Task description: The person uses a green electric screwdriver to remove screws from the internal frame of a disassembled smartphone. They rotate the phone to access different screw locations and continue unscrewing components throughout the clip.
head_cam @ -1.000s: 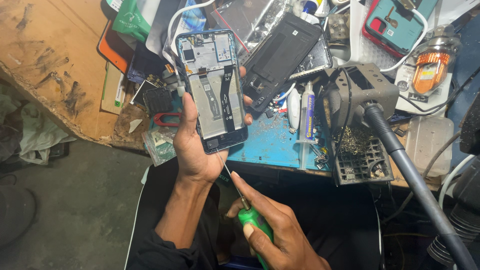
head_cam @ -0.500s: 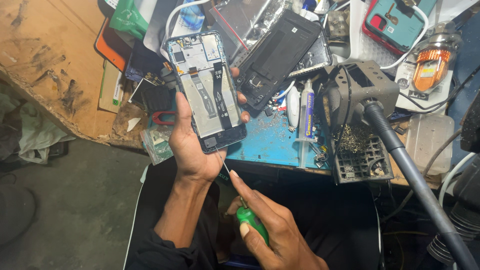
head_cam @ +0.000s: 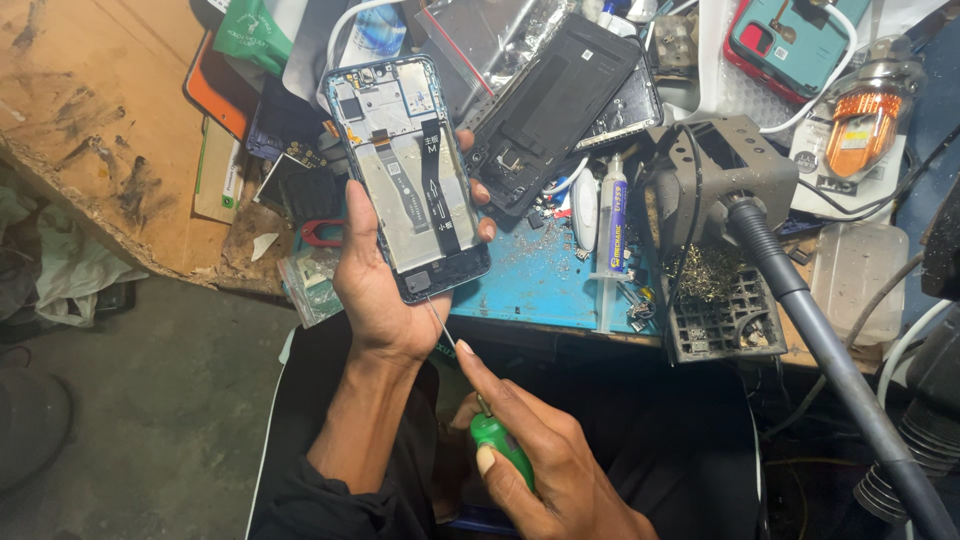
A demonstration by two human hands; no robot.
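Observation:
My left hand (head_cam: 385, 285) grips an opened smartphone (head_cam: 405, 175) with its back cover off, so the circuit board, flat cables and metal plate show. The phone is held upright over the blue work mat (head_cam: 545, 280). My right hand (head_cam: 535, 465) holds a green-handled screwdriver (head_cam: 500, 450). Its thin shaft points up to the phone's bottom edge, and the tip touches the lower end near the bottom board.
A black phone back cover (head_cam: 555, 100) lies behind the phone. A syringe tube (head_cam: 612, 215) lies on the mat beside a grey soldering stand (head_cam: 720, 190) with brass wool. A teal-cased phone (head_cam: 795, 45), an orange lamp (head_cam: 865, 115) and loose parts crowd the bench; the wooden benchtop (head_cam: 90, 110) spreads left.
The phone has tilted slightly and shifted left in my left hand. My right hand has brought the screwdriver tip up against the phone's bottom edge.

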